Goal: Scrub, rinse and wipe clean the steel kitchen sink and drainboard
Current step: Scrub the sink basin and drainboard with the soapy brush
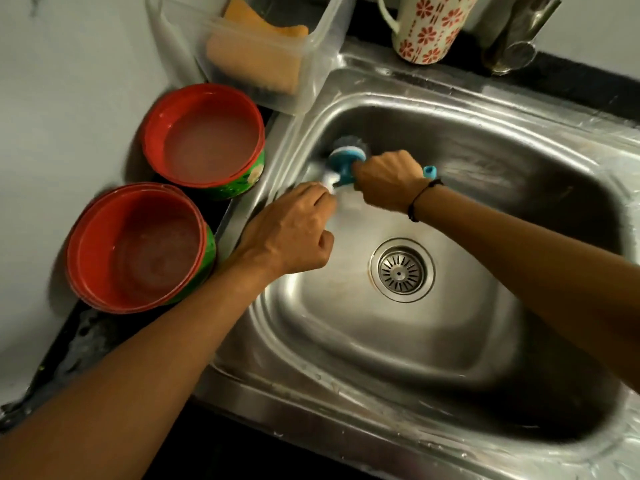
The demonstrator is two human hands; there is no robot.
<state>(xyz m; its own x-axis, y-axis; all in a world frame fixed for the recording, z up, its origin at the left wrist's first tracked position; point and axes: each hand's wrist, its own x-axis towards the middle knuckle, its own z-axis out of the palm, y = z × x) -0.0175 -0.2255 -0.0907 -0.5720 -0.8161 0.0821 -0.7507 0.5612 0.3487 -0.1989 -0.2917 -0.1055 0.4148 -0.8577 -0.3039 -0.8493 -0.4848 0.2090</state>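
The steel sink [450, 341] fills the middle and right, with its round drain strainer [401, 270] in the basin floor. My right hand [388, 178] grips the blue handle of a scrub brush [348, 157], whose bristled head presses against the basin's far left wall. The handle's blue end sticks out behind my wrist. My left hand [291, 233] is beside it with fingers curled around a small white object [329, 180], partly hidden and blurred.
Two red bowls [204, 140] [138, 247] holding cloudy water stand on the dark counter left of the sink. A clear plastic box [249, 60] with orange sponges sits at the back left. A flowered mug [429, 26] and steel tumbler [516, 46] stand behind the sink.
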